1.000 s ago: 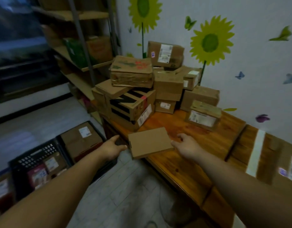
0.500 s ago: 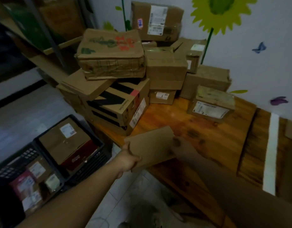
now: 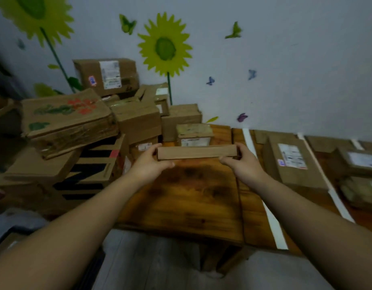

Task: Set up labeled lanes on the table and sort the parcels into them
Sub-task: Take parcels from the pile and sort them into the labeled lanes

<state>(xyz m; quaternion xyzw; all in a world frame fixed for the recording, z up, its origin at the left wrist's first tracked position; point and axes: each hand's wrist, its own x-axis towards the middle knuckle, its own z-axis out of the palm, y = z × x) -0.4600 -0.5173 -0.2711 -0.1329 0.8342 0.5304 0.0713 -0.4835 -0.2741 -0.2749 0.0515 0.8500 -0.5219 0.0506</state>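
Hovering edge-on above the counter [image 3: 187, 197], the flat parcel [image 3: 196, 152] was held level between both hands. The left hand [image 3: 148, 164] gripped its left end, thumb on top and fingers [image 3: 167, 164] curled beneath. The right hand [image 3: 242, 162] clamped the other end the same way. No label showed on the edge facing the camera.

Just behind the flat parcel, a small labelled box [image 3: 194, 136] sat on the counter. To the left of the flat parcel rose the unsorted pile [image 3: 80, 130], many cartons stacked against the wall. To its right a white tape strip [image 3: 271, 214] ran across the wood, with a second strip [image 3: 319, 172] farther right. A labelled parcel [image 3: 294, 162] lay between the strips, and more parcels [image 3: 361, 164] lay beyond the second one.

Judging by that, the lanes were at least partly marked and a few parcels already sorted, though lane labels could not be made out. Most of the work seemed left: the pile was large, and the flat parcel had not yet reached a lane.
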